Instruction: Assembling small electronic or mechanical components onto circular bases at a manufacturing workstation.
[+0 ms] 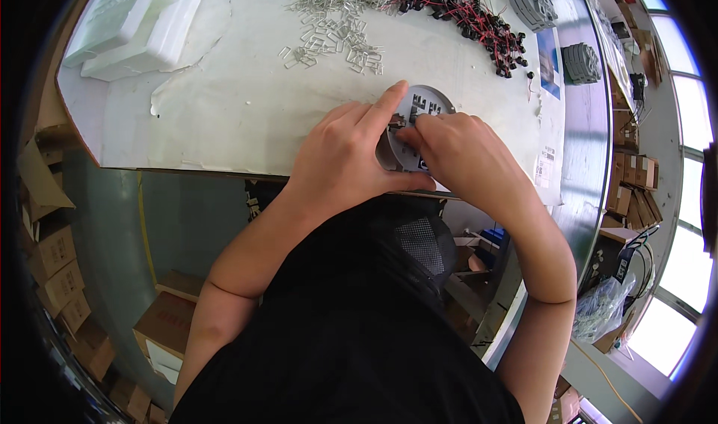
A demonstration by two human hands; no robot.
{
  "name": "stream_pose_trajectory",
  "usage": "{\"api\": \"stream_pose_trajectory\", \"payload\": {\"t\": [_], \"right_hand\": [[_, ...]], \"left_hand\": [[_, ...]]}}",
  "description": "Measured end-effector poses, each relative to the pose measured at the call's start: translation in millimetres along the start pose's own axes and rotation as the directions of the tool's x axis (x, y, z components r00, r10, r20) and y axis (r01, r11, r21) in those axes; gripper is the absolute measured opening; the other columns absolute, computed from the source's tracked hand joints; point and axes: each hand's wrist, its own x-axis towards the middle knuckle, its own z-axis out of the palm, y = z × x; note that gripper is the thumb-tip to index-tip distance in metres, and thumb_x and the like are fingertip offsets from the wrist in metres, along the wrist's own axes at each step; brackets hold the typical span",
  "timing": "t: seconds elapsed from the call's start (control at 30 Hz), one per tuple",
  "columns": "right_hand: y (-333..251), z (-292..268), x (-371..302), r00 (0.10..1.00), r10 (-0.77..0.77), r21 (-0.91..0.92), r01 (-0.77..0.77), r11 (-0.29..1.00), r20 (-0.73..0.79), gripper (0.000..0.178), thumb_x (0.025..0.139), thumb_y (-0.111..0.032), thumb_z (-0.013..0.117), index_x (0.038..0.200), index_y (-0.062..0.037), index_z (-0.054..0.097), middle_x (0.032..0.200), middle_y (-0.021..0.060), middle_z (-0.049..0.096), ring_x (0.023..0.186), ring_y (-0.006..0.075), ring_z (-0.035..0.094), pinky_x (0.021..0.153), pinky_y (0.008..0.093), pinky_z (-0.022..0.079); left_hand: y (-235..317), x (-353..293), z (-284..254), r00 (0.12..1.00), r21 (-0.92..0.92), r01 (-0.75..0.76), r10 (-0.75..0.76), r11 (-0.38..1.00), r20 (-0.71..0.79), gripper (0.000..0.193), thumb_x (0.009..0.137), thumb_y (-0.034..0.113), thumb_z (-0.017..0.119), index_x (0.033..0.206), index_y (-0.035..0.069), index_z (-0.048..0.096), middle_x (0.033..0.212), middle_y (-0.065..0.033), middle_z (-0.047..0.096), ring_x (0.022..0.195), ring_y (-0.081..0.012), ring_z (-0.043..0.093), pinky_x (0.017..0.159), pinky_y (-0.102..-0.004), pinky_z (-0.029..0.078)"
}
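A round grey plastic housing (406,153) with small dark fittings inside lies near the table's front edge. My left hand (340,149) grips it by the rim, with the index finger along the far left side and the thumb at the near edge. My right hand (470,153) reaches into the housing from the right. Its thumb and index finger are pinched together over the inner fittings, and whatever sits between the fingertips is hidden.
Bent metal wire clips (340,28) lie heaped across the table (224,117). Beside them is a pile of small black parts with red wires (479,24). Stacked grey housings (580,63) stand at the right, white foam trays (142,31) at the far left. Cardboard boxes (168,323) are below.
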Motion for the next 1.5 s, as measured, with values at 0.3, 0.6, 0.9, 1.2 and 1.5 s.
{"api": "stream_pose_trajectory", "payload": {"t": [0.3,0.6,0.9,1.2,1.5], "right_hand": [[-8.8,-7.7,4.5,0.998,0.069,0.006,-0.069,0.998,-0.012,0.017,0.096,-0.016,0.068,0.086,-0.002,0.067,0.074,0.0185,0.067,0.069,0.0411,0.066,0.063,0.0494,0.053],[-23.1,-23.5,9.7,0.983,0.163,-0.097,-0.155,0.983,0.087,0.027,0.099,-0.019,0.067,0.079,-0.0016,0.067,0.073,0.0198,0.067,0.068,0.042,0.065,0.063,0.0497,0.052],[-14.9,-14.1,1.8,0.992,0.123,-0.061,-0.12,0.991,0.038,0.027,0.099,-0.021,0.067,0.08,-0.0021,0.068,0.07,0.0196,0.066,0.068,0.0417,0.065,0.063,0.0505,0.052],[-9.8,1.2,0.1,0.99,0.131,0.104,-0.125,0.987,-0.05,0.021,0.096,-0.016,0.067,0.081,-0.0021,0.068,0.072,0.0193,0.068,0.068,0.0419,0.066,0.064,0.0499,0.053],[-24.9,-2.3,9.0,0.989,0.14,-0.018,-0.14,0.99,0.035,0.014,0.094,-0.018,0.068,0.094,-0.0047,0.072,0.08,0.0185,0.07,0.074,0.0409,0.068,0.066,0.0495,0.055]], "left_hand": [[-2.2,-0.7,1.7,1.0,-0.014,-0.007,0.007,1.0,-0.012,0.109,0.064,0.059,0.093,0.146,-0.001,0.056,0.09,-0.0141,0.068,0.085,-0.0336,0.069,0.083,-0.0443,0.056],[0.2,-0.1,2.3,1.0,-0.02,0.006,-0.006,1.0,0.009,0.108,0.065,0.059,0.093,0.146,-0.001,0.056,0.091,-0.0142,0.069,0.086,-0.0343,0.069,0.082,-0.045,0.057],[1.0,-1.8,0.3,1.0,-0.004,0.016,-0.016,1.0,0.006,0.11,0.063,0.059,0.094,0.147,0.0,0.055,0.095,-0.0153,0.071,0.09,-0.036,0.07,0.084,-0.0455,0.057],[1.8,-0.7,-0.2,0.999,-0.007,0.031,-0.031,0.999,0.013,0.108,0.064,0.057,0.094,0.147,0.001,0.055,0.097,-0.0153,0.071,0.091,-0.0365,0.07,0.085,-0.0462,0.057],[5.9,4.8,-6.9,1.0,-0.038,-0.017,0.018,0.999,0.011,0.097,0.07,0.039,0.097,0.148,0.0,0.054,0.096,-0.0149,0.07,0.09,-0.0373,0.07,0.085,-0.0473,0.057]]}}
